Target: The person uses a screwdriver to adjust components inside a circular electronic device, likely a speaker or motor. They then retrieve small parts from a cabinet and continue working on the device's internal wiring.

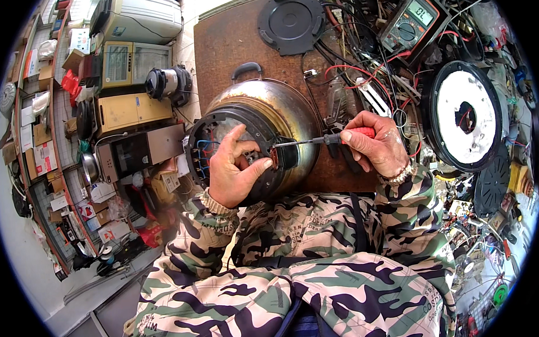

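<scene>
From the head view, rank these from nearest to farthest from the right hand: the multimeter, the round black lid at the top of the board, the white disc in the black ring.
From the right hand:
1. White disc, just to its right on the bench.
2. Multimeter, above it, among the wires.
3. Round black lid, up and to the left, at the board's far edge.

two hands were at work: the left hand (233, 170) and the right hand (375, 142). between them sat one metal cooker body (268, 118), and the right hand held one red-handled screwdriver (334, 139). beyond the right hand lay one multimeter (411, 21) and one white round heating plate (463, 117). above both hands lay one black round lid (291, 20). left of the left hand stood two boxy yellow appliances (127, 87).
</scene>
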A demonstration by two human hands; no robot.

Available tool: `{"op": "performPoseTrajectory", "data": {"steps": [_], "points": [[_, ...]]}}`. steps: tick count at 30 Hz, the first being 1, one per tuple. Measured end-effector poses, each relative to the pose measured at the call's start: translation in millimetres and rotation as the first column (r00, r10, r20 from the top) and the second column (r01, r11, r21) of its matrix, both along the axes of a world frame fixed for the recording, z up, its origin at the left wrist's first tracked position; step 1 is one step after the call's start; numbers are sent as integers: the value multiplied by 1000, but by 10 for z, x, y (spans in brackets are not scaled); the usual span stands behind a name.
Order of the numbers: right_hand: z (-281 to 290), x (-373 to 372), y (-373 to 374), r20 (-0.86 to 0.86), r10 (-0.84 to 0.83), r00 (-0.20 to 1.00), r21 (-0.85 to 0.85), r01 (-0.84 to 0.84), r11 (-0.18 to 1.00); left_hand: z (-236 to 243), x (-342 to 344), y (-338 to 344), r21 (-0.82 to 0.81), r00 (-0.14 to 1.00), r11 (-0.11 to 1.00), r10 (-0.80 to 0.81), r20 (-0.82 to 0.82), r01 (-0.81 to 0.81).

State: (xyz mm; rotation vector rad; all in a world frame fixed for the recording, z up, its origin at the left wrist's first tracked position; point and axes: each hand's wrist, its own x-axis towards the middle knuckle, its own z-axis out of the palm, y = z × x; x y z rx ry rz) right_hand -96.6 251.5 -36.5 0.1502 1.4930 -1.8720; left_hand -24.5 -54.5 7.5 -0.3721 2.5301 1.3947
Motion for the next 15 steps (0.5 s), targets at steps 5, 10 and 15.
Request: {"op": "performPoseTrajectory", "data": {"steps": [5, 10, 15], "points": [[2, 5, 3, 12, -4, 1000, -8, 5, 1000, -16, 14, -4, 5, 1000, 1000, 3, -7, -3], [10, 58, -58, -130, -69, 989, 5, 70, 998, -10, 14, 10, 14, 1000, 1000, 2, -14, -2], [-52, -122, 21, -114, 117, 987, 183, -95, 979, 2, 14, -8, 24, 1000, 999, -21, 5, 21]]}}
